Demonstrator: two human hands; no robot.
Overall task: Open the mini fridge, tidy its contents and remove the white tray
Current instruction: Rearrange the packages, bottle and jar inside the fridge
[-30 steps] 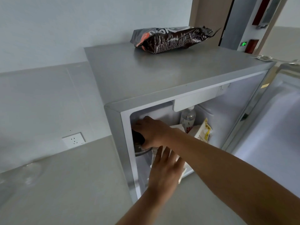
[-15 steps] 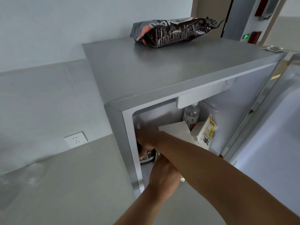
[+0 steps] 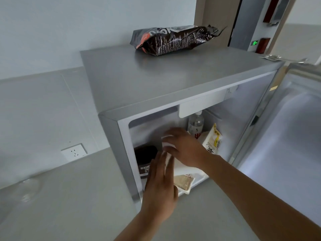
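The right hand (image 3: 184, 146) has been lifted off the cocoa tin (image 3: 145, 159), now left of it, and is curled over the white tray (image 3: 185, 168), which is tilted inside the fridge (image 3: 156, 80). The left hand (image 3: 159, 192) is pressed against the tray, fingers straight, just below.

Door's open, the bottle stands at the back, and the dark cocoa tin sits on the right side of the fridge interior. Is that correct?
Not quite. The cocoa tin sits on the left side of the interior, against the left wall, as the head view shows. The rest holds: the door is open, swung out to the right, and the bottle stands at the back.
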